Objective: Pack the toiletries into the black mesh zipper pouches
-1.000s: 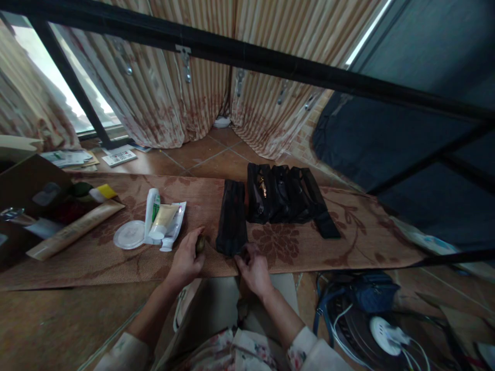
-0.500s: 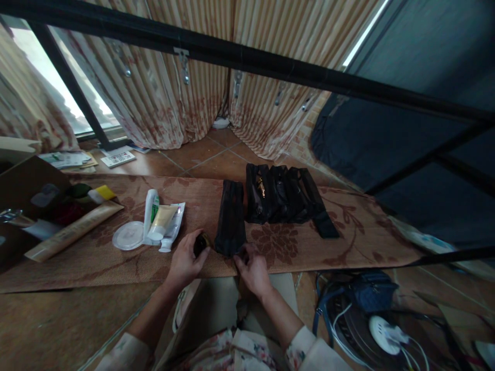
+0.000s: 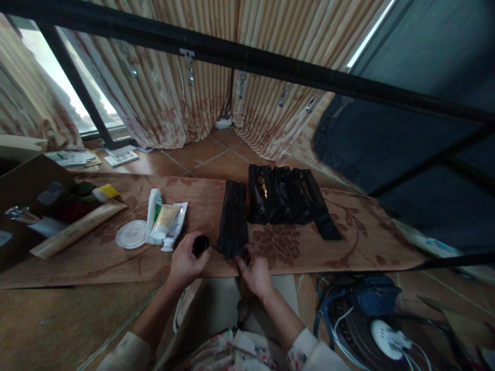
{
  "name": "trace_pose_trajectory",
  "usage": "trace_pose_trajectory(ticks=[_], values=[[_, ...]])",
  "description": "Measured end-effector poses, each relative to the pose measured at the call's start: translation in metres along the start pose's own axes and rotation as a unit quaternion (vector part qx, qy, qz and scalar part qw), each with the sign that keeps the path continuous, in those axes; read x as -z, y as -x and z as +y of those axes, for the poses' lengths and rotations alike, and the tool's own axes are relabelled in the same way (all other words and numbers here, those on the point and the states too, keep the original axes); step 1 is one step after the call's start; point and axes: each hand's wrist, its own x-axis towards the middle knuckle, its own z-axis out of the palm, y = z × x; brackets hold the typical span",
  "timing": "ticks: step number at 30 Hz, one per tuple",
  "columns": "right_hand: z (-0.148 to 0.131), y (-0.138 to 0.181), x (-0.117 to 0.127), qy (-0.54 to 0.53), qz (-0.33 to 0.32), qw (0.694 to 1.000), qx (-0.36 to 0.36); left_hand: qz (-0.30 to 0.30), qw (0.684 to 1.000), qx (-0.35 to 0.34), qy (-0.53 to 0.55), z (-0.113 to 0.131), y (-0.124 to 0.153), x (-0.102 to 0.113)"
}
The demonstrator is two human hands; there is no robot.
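My left hand [image 3: 188, 259] is closed around a small dark jar [image 3: 200, 246] with a round black top, just left of a black mesh pouch [image 3: 233, 219]. Pinched in my right hand [image 3: 254, 265] is the near end of that pouch, which lies lengthwise on the brown patterned cloth [image 3: 278, 247]. Behind it to the right is a black mesh organizer [image 3: 286, 196] with several compartments; a gold-coloured item [image 3: 263, 188] shows inside one. Left of my hands lie a white tube [image 3: 153, 208], a beige tube [image 3: 165, 220], a silver tube [image 3: 176, 226] and a clear round lid [image 3: 131, 234].
At the far left a cardboard box [image 3: 27, 196] holds mixed items, with a long tan roll [image 3: 79, 229] leaning out. A dark metal bar [image 3: 247, 56] crosses above the cloth. On the floor at right are a blue bag [image 3: 375, 296] and a white power strip [image 3: 386, 337].
My left hand has tilted the jar so its round black top faces up more. My right hand keeps its hold on the pouch end. The whole view has shifted slightly.
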Motion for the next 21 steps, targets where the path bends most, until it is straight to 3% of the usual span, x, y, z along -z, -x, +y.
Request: trace_pose_trajectory(ticks=[13,21], values=[[-0.0005,-0.0005,0.0003,0.013,0.006,1.000,0.007,-0.044,0.996,0.040,-0.060,0.0104,-0.0002,0.0057],[-0.0029,-0.0007,0.0020,0.015,-0.005,1.000,0.002,-0.029,0.998,0.014,-0.059,0.0048,0.0004,0.0005]])
